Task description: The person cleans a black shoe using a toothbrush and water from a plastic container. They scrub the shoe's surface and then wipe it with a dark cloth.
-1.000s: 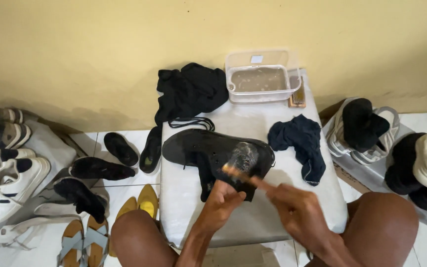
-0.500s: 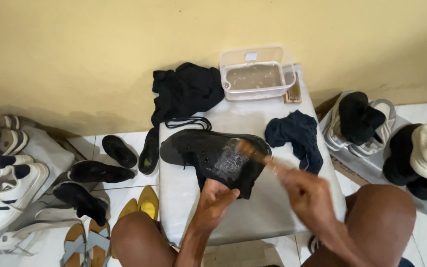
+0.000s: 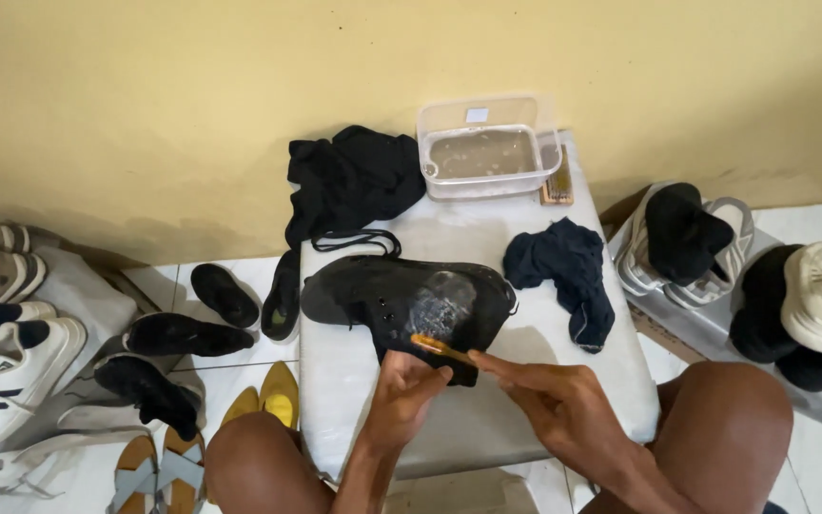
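Setting: yellowish wall behind, white tile floor, and a low white padded bench right in front of the person, whose bare knees sit at the bottom edge.
Shoe: black high-top shoe lying on its side in the middle of the bench, with a soapy, foamy patch on its upper.
Left hand: left hand is clamped onto the lower edge of the shoe, fingers curled around the black material.
Right hand: right hand pinches the handle of a small orange brush, fingers closed on it, the bristle end touching the shoe just below the foam.
Tub: clear plastic tub of cloudy water at the far end of the bench, a wooden brush just beside it.
Cloths: dark blue rag right of the shoe, black bundle of fabric at the back left.
Floor left: white sneakers, black shoes, yellow flats, tan sandals.
Floor right: more sneakers with black socks stuffed in them.
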